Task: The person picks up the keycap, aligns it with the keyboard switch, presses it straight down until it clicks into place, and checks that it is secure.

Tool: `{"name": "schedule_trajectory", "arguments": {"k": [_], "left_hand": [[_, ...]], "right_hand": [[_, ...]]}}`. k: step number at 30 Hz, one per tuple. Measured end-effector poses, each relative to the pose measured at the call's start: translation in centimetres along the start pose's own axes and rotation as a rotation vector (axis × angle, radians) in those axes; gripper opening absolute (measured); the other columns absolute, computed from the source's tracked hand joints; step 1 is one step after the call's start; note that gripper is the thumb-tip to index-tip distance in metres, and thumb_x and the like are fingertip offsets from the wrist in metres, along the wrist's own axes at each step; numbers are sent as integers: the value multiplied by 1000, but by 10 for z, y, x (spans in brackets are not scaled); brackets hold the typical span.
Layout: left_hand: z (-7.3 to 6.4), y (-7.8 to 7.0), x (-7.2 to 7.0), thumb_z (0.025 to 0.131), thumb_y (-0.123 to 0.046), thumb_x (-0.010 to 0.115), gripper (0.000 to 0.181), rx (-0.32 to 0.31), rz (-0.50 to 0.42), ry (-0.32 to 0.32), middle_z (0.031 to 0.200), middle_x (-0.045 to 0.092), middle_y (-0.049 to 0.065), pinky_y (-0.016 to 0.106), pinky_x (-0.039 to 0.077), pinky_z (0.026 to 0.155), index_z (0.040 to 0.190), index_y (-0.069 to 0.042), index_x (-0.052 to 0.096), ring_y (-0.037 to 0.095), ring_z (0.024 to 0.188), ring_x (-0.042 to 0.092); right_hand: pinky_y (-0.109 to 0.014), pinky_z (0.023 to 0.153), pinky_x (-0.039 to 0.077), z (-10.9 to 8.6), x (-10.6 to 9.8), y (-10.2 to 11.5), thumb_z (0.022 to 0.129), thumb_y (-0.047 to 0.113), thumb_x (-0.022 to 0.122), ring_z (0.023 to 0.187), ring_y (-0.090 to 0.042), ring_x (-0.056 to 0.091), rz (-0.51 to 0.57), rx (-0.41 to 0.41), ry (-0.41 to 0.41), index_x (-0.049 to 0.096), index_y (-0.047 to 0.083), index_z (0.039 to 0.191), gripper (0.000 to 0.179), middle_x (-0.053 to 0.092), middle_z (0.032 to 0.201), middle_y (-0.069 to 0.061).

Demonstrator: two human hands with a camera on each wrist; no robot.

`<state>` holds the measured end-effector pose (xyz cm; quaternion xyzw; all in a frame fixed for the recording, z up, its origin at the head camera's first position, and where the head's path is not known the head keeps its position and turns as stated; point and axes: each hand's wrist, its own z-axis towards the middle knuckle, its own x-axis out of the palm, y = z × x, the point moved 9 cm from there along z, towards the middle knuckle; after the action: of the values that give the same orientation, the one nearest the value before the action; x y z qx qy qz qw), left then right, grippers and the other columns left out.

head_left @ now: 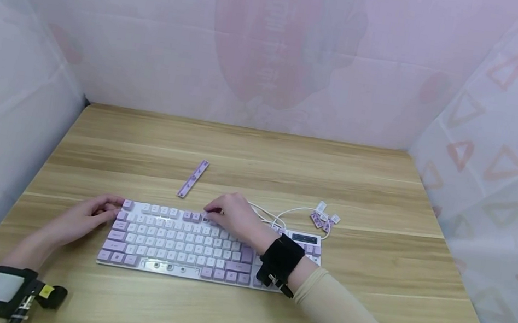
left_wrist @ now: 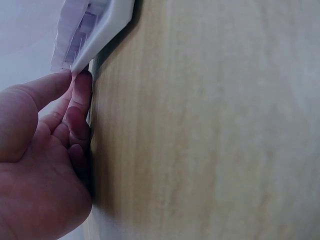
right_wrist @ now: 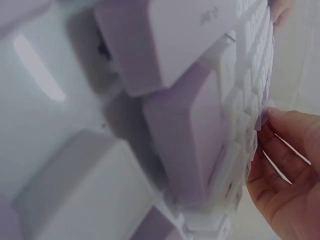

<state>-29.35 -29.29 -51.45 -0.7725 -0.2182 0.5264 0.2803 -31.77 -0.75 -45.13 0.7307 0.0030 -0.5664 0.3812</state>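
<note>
A white keyboard (head_left: 159,266) with purple and white keycaps lies flat on the wooden table. Its space bar slot in the front row is bare, with the switches showing. At the keyboard's far left corner, my left hand (head_left: 87,217) grips the edge. In the left wrist view the thumb (left_wrist: 52,87) lies along the upper edge and the fingers are curled low against the side. My right hand (head_left: 237,216) reaches over the keyboard to the back row. There, in the right wrist view, thumb and fingers pinch a light purple keycap (right_wrist: 262,118); the right forearm covers part of the keys.
Behind the keyboard lies a long purple space bar keycap (head_left: 193,180). A white cable (head_left: 299,208) loops behind the right side, beside several loose purple and white keycaps (head_left: 317,220). A dark panel (head_left: 304,239) sits at the keyboard's back right. Printed cloth walls (head_left: 154,58) enclose the table.
</note>
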Motion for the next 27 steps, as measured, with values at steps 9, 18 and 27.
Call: {"name": "schedule_trajectory", "arguments": {"k": [9,18,27], "left_hand": [[1,-4,-1,106,-40,45,50,15,-4,-2,117,60,13,20,41,77,142,-6,48,20,101,50],[2,-3,1,106,-41,45,50,11,-6,2,117,59,12,21,40,76,142,-7,48,20,100,50],[3,4,2,105,-44,45,53,-17,15,-6,119,60,14,29,39,82,143,-7,47,25,105,50]], "right_hand": [[-24,93,52,-2,3,4,96,19,67,107,-13,69,-31,-51,28,75,14,115,21,75,112,-1],[-25,92,51,-3,6,22,94,20,69,98,-13,66,-271,-120,-15,77,16,104,14,74,101,2],[-23,83,53,-2,2,23,90,21,74,90,-10,67,-264,-56,-55,80,19,99,10,76,96,4]]}}
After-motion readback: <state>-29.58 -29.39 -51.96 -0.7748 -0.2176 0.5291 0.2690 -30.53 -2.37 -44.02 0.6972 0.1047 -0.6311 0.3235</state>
